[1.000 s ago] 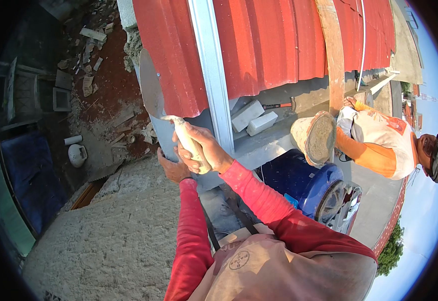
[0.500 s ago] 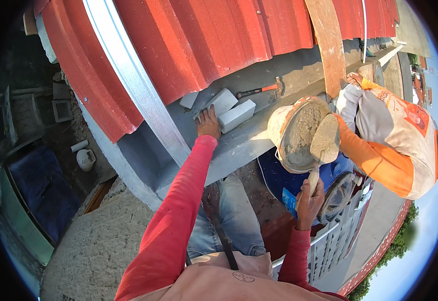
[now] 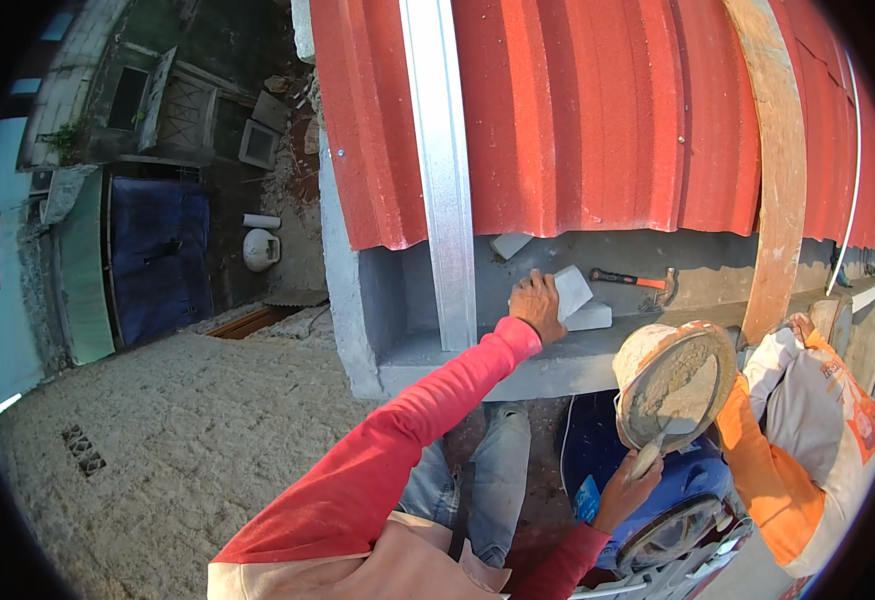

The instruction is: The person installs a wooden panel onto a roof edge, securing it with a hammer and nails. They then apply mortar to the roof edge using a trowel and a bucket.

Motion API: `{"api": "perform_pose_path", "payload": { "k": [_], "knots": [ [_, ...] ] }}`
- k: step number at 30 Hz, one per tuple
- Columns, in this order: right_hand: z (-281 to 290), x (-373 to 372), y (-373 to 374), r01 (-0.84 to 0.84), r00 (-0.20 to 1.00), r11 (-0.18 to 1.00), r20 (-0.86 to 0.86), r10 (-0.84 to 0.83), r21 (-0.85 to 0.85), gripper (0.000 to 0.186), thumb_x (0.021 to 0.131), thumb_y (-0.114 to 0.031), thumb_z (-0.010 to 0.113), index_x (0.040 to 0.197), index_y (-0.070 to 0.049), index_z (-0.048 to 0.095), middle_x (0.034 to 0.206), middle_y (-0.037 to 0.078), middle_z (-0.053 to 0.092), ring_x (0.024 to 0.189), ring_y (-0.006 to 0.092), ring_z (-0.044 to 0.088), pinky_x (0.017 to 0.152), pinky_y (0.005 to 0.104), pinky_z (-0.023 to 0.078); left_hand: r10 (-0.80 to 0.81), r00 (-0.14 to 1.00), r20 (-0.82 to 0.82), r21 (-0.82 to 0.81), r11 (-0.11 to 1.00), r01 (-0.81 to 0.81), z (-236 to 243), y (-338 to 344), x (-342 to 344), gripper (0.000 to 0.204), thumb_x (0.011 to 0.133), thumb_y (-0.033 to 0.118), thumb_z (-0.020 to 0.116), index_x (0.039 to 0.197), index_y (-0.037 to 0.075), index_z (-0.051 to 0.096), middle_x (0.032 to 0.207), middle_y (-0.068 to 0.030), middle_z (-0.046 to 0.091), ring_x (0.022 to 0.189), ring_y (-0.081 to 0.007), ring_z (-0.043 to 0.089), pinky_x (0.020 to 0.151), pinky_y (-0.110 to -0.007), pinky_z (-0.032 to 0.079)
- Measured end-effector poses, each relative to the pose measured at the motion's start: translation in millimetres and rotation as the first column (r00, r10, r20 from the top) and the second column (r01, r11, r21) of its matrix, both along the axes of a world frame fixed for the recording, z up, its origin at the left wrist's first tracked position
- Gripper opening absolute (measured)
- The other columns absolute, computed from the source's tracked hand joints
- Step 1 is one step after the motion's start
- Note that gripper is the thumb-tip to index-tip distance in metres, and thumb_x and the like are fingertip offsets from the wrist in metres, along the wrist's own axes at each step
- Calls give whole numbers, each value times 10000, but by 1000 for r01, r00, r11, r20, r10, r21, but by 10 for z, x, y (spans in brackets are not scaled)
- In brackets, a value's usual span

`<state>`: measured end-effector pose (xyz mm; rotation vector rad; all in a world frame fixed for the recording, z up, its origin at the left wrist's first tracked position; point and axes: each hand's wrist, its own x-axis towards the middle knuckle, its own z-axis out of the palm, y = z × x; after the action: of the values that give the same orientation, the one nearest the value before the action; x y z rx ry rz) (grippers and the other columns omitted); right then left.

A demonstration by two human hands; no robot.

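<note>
My left hand (image 3: 539, 305) is closed on the end of a white block (image 3: 572, 290) in the concrete gutter (image 3: 517, 375). A second white block (image 3: 589, 317) lies against it, and part of a third block (image 3: 509, 245) shows under the roof edge. My right hand (image 3: 627, 492) grips the handle of a trowel (image 3: 649, 455). The trowel's blade dips into wet mortar (image 3: 685, 385) in a tilted, mortar-caked bucket (image 3: 637, 365). A co-worker's orange sleeve (image 3: 765, 470) reaches to the bucket's right side; that hand is hidden.
Red corrugated roofing (image 3: 577, 120) overhangs the gutter, crossed by a metal channel (image 3: 439, 170) and a wooden plank (image 3: 779, 170). A hammer (image 3: 642, 282) lies in the gutter. The co-worker's other hand (image 3: 800, 326) is near the plank's foot. Below left is a rough cement surface (image 3: 187, 420).
My view has swung left. My left hand has gone from resting on the block to gripping its end, and the block has shifted. The trowel blade has lowered into the mortar.
</note>
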<state>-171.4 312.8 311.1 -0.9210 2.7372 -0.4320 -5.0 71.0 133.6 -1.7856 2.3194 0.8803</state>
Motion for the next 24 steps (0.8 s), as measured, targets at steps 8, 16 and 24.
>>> {"api": "perform_pose_path", "payload": {
  "k": [8, 16, 24],
  "knots": [
    [15, -227, 88, -59, 998, 989, 40, 54, 135, 511, 968, -257, 638, 1351, 48, 495, 1225, 279, 571, 1127, 425, 538, 968, 495, 440, 685, 314, -657, 694, 713, -104, 1481, 825, 1659, 966, 688, 509, 867, 1405, 32, 429, 1323, -169, 525, 1260, -309, 531, 1105, -431, 392],
    [-440, -616, 265, -187, 975, 976, 97, 198, -112, 385, 951, -186, 586, 1224, 65, 479, 1153, 255, 564, 1034, 397, 555, 985, 452, 442, 376, 190, -907, 189, 767, -614, 1526, -560, 3438, 1261, 706, 428, 898, 1596, 31, 99, 1501, -265, 399, 1429, -359, 404, 1151, -463, 368],
    [-381, -751, 147, -185, 983, 977, 36, 183, 109, 668, 936, -204, 575, 1471, 117, 337, 1428, 320, 468, 1322, 407, 490, 1125, 437, 376, 398, 443, -804, -187, 538, -822, 551, -2141, 4122, 1031, 786, 575, 814, 1565, 96, 338, 1317, -259, 565, 1213, -396, 585, 1040, -470, 473]
  ]
}}
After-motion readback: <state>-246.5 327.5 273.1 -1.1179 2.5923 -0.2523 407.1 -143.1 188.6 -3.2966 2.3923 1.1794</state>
